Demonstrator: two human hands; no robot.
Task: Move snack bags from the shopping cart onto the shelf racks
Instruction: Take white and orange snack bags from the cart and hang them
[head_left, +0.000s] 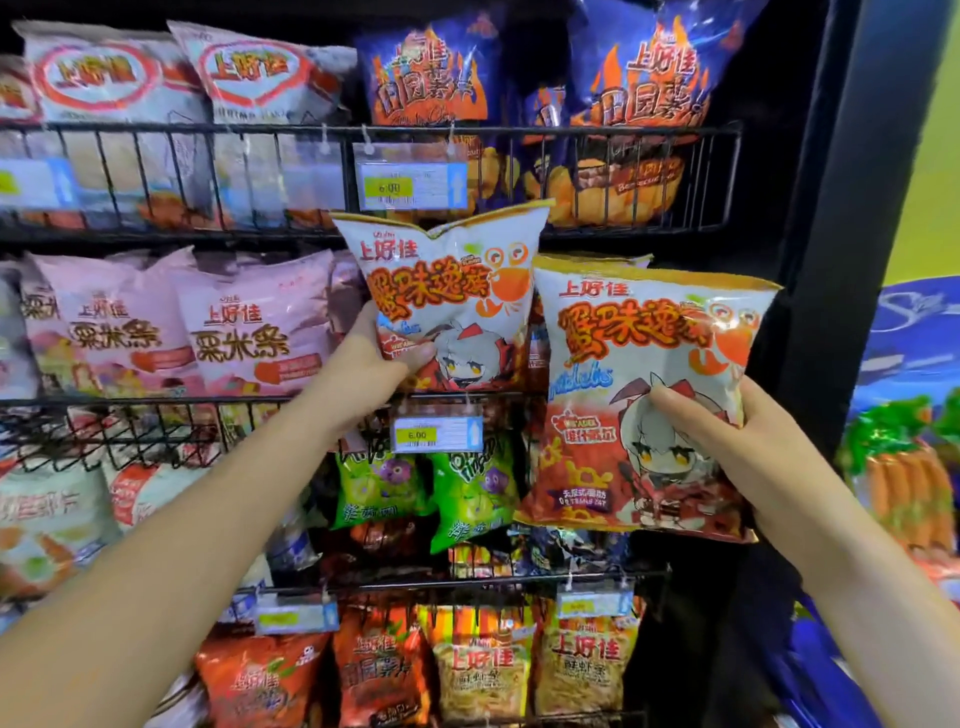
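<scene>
Left hand (384, 358): gripping the lower left corner of the first snack bag (457, 291), thumb pressing on its front.
First snack bag: hanging over the front rail of the middle rack (156, 410), just beside the pink bags (249, 327).
Right hand (727, 441): fingers curling round the lower right edge of the second snack bag (639, 364), which is hanging in front of the racks, touching the first.
Risk: each bag is being held by one corner only, so it could be slipping, or catching on the rail and tipping outward.
</scene>
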